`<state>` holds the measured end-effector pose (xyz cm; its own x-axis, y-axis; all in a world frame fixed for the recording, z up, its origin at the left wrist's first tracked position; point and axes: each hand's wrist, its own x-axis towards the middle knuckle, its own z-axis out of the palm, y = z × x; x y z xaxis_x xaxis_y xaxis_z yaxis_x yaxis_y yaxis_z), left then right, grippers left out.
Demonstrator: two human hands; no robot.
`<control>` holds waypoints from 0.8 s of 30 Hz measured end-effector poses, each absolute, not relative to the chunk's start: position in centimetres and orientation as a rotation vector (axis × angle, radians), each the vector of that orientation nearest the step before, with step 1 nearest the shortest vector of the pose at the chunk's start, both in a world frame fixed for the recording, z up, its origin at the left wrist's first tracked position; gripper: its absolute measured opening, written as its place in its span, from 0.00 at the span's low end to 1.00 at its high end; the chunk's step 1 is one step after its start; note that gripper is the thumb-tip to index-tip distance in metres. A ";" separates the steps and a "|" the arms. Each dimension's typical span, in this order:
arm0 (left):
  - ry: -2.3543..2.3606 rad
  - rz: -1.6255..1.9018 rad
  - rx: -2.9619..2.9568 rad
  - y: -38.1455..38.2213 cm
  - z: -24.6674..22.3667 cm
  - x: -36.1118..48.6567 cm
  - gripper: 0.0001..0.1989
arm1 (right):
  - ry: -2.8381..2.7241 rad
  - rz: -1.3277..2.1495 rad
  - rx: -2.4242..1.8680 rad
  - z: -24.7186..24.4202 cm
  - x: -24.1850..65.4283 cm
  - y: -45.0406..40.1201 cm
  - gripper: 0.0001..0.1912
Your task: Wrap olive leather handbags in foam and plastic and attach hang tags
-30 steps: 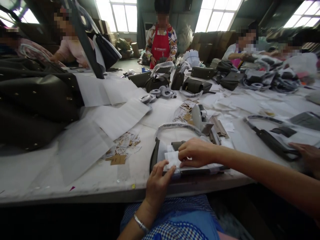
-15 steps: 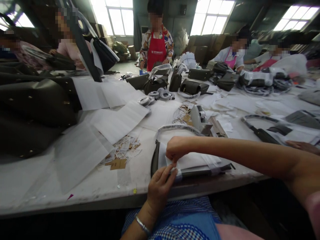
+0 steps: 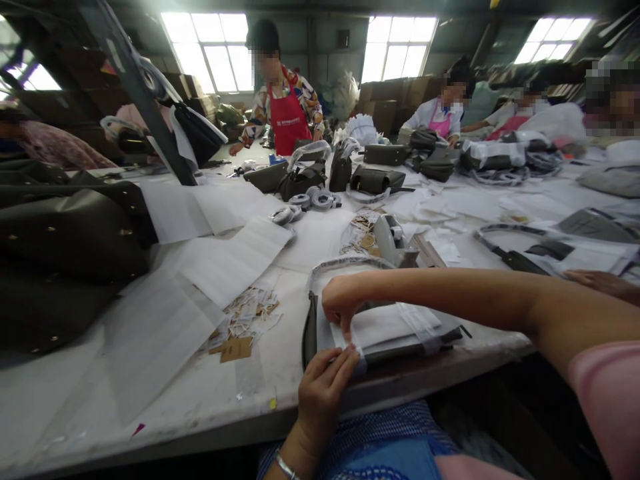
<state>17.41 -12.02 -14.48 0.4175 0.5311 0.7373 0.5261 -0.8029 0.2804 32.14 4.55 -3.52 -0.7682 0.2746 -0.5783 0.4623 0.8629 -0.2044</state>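
A dark bag [image 3: 311, 333] lies at the table's front edge, with white wrapping sheet [image 3: 385, 325] over it and a plastic-wrapped handle [image 3: 350, 261] curving behind. My right hand [image 3: 343, 303] reaches in from the right, fingers curled and one fingertip pressing down on the sheet near the bag's left front corner. Just in front, my left hand [image 3: 327, 383] has its fingers pinched together at the same corner, where clear tape [image 3: 359, 360] shows. What lies between the fingertips of either hand is too small to make out.
Paper tags [image 3: 245, 320] and white sheets [image 3: 160, 333] lie to the left, beside large dark bags [image 3: 65, 247]. Behind the wrapped bag stands a tape dispenser [image 3: 390, 239]. Another person's hand [image 3: 603, 283] rests at the right. Several people work across the table.
The head view has shifted slightly. My right fingertip now presses down close to my left fingertips at the bag's corner. The person in the red apron has leaned and reached to the left.
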 end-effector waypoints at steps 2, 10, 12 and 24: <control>1.003 1.386 2.634 -12.1 -14.6 17.5 0.18 | 2.487 -0.483 0.619 -3.5 32.4 5.2 0.21; 1.032 1.437 2.634 -12.0 -14.8 17.8 0.16 | 2.406 -0.617 0.878 -5.2 34.2 9.1 0.26; 1.029 1.441 2.645 -12.0 -14.7 17.9 0.16 | 2.378 -0.668 0.937 -5.4 34.6 9.8 0.25; 0.974 1.424 2.666 -11.9 -15.9 17.6 0.23 | 2.590 -0.544 1.425 -4.8 37.1 0.9 0.30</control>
